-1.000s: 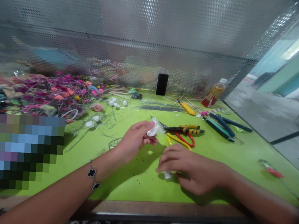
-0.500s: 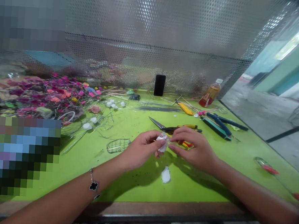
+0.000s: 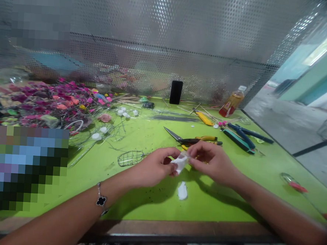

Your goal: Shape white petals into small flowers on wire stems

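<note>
Thin silver-coloured chain bracelet [image 3: 101, 200] with flat black four-lobed clover charms, worn on the wrist just behind the left hand [image 3: 153, 167]. Left forearm [image 3: 64, 207] and right forearm [image 3: 274, 208] bare to the frame edge.

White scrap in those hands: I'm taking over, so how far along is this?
Done, seemingly: a heap of pink flowers at back left. In hand: the left hand and right hand pinch a white scrap. Remaining: another white piece on the green tabletop, and a bare wire frame.

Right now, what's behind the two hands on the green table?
Behind the left hand and right hand, pinching a white scrap, lie scissors and a yellow handle; the hands hide the rest of that handle.
</note>
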The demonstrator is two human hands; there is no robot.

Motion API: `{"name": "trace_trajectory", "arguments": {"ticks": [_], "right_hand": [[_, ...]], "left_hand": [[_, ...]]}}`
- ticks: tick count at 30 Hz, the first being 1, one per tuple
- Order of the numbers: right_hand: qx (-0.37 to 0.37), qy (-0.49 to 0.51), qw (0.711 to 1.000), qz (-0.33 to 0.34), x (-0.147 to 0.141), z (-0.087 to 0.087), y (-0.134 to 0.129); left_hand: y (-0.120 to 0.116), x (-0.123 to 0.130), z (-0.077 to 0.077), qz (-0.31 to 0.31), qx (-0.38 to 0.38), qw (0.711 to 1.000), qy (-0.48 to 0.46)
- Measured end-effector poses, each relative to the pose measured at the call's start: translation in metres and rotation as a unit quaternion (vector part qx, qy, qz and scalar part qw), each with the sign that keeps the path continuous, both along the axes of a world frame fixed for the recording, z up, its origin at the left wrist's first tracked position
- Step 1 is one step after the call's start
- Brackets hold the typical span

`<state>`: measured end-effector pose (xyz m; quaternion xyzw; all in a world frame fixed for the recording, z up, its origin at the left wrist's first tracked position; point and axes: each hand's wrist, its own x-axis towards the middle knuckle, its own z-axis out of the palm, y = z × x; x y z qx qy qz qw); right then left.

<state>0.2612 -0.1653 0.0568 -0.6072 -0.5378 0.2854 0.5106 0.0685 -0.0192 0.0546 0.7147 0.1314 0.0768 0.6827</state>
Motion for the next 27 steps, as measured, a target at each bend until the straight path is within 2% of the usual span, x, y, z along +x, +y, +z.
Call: {"name": "trace_trajectory", "arguments": {"ticks": [6,11,18,23,27], "right_hand": [[-0.012,0.023,0.999,-0.024,0.001,0.001,0.003],[-0.012,0.048,0.998,-0.031,-0.001,0.003,0.003],[-0.045,0.11,0.991,-0.053,0.003,0.001,0.006],[-0.042,0.125,0.989,-0.061,0.0,0.006,0.005],[-0.018,0.107,0.993,-0.054,-0.004,0.009,0.004]], "left_hand": [[-0.006,0.0,-0.001,0.019,0.005,0.998,-0.053],[-0.008,0.003,0.005,0.082,0.08,0.992,-0.06],[-0.005,0.005,0.011,0.134,0.027,0.99,-0.037],[-0.007,0.007,0.01,0.133,0.036,0.989,-0.047],[-0.008,0.008,0.009,0.109,0.062,0.991,-0.047]]}}
